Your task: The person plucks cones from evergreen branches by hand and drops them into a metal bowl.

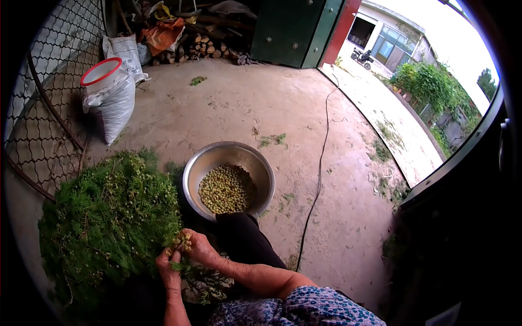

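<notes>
We see both hands meeting on the near left side of the steel basin (258,167): the left hand (167,267) pinches a conifer sprig (182,241), and the right hand (202,251) has its fingertips closed narrowly round the sprig's clustered cones. Gripping from two sides probably steadies so light a piece. The heap of conifer branches (111,209) spreads left of the basin, so both seem placed for easy reach. Inside the basin, small, knobbly, yellow-green cones (225,190) lie loose against smooth, shiny metal, whereas the heap looks feathery and tangled. Beyond the basin, to its left, we find a wrinkled white sack (116,111), its mouth apparently spread by a rigid red rim (87,79).
</notes>
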A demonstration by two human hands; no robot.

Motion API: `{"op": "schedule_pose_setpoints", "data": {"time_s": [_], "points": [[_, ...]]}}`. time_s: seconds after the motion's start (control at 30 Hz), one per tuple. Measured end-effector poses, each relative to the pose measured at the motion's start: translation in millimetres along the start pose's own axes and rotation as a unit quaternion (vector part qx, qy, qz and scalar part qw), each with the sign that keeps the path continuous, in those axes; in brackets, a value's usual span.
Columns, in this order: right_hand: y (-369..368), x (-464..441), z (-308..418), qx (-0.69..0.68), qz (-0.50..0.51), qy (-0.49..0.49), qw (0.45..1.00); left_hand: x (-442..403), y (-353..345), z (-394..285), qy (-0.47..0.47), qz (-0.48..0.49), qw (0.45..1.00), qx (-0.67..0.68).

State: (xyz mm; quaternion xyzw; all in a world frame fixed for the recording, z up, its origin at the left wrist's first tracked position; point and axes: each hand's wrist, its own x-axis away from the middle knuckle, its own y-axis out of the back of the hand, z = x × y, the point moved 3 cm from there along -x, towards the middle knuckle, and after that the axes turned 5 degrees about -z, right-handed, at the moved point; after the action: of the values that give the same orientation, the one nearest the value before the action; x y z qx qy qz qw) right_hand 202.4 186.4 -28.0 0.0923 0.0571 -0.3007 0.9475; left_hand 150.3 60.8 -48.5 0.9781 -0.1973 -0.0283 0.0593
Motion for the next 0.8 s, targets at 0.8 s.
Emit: {"op": "schedule_pose_setpoints", "data": {"time_s": [0.8], "points": [[-6.2, 4.0, -37.5, -0.476, 0.123, -0.300, 0.817, 7.2, -0.3, -24.4, 0.150, -0.009, 0.965, 0.215]]}}
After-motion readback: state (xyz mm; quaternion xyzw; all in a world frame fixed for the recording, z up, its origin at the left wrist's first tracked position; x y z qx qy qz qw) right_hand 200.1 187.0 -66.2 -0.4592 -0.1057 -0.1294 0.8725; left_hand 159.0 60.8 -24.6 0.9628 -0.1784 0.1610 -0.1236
